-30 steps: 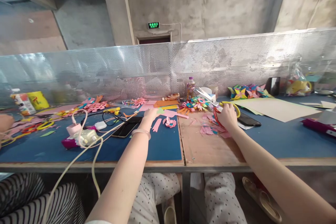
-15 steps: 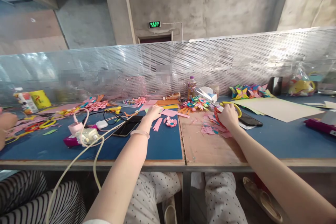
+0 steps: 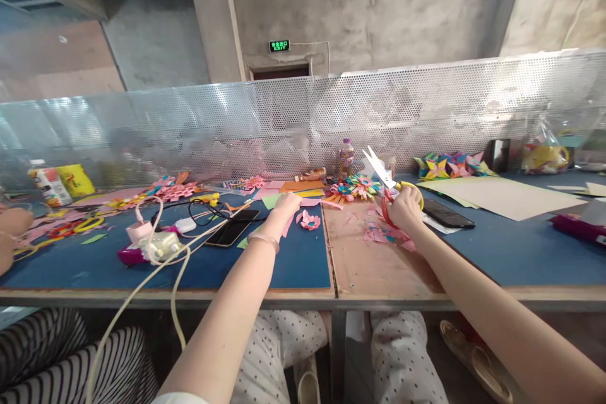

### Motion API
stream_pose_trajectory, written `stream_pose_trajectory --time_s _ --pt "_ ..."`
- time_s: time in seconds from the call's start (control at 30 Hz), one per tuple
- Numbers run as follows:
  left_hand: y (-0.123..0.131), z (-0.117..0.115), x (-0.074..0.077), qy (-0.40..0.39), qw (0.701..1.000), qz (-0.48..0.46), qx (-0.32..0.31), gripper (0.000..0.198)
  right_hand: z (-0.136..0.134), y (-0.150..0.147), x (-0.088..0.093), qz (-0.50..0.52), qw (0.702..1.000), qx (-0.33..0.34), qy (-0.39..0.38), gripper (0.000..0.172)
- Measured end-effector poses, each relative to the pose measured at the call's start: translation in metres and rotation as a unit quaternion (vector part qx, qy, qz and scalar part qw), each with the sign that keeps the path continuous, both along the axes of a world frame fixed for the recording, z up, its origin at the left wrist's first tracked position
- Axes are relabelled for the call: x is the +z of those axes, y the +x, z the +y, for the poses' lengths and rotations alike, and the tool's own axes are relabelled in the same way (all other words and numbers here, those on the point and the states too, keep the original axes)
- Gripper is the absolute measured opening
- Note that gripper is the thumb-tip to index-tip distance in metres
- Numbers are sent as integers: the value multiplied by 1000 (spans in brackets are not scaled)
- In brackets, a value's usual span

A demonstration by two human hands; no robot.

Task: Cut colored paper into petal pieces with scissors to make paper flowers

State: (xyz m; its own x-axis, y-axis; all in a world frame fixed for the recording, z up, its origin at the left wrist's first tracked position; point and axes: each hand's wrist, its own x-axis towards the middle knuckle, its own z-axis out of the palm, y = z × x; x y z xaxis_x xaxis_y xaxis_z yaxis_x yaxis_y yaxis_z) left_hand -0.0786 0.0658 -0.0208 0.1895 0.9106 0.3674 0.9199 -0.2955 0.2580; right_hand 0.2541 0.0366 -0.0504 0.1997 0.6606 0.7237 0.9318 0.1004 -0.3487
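Observation:
My left hand (image 3: 286,205) reaches over the blue mat, its fingers at pink paper strips (image 3: 310,201); its fingertips are too small and hidden to show a grip. Just in front of it lies a pink paper flower (image 3: 308,220). In my right hand (image 3: 406,207) are scissors (image 3: 380,169) with red and yellow handles, their blades parted and pointing up and away. Beneath that hand, pink and blue paper scraps (image 3: 376,233) are scattered on the wooden board (image 3: 364,271). Multicoloured paper flowers (image 3: 363,187) sit behind the scissors.
A phone (image 3: 233,228), cables and a pink charger (image 3: 138,231) lie left. At the far left rests another person's hand (image 3: 14,227). A bottle (image 3: 346,158) stands by the perforated metal screen (image 3: 284,113). Right are a black phone (image 3: 447,213) and large paper sheets (image 3: 506,196).
My left hand has moved slightly right over the pink strips. My right hand has shifted a little left, and the scissors now point more upward.

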Motion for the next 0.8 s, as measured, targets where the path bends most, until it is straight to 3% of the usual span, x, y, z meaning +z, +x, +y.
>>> stream_pose_trajectory --time_s 0.27,0.33,0.4,0.47,0.57,0.63,0.7,0.8 --pt "-2 -16 8 53 996 32 61 21 -2 -3 0 -55 998 29 26 59" --pt "-8 -19 13 77 994 -17 80 21 -4 -5 1 -79 996 25 32 58" --pt "-16 -20 19 103 979 -154 84 19 -6 -6 3 -94 995 20 36 57" --pt "-25 -21 26 102 929 -353 46 20 -8 -8 3 -99 994 15 41 57" --pt "-38 -24 37 56 766 -638 -48 31 -8 -7 4 -101 993 15 59 55" --pt "-43 -27 42 9 684 -723 -103 33 -7 -7 4 -99 991 25 82 54" --pt "-46 -31 43 -19 658 -739 -144 25 -5 -6 4 -93 989 39 111 52" --pt "-46 -35 40 -41 684 -700 -201 27 -4 -6 4 -91 983 52 148 50"
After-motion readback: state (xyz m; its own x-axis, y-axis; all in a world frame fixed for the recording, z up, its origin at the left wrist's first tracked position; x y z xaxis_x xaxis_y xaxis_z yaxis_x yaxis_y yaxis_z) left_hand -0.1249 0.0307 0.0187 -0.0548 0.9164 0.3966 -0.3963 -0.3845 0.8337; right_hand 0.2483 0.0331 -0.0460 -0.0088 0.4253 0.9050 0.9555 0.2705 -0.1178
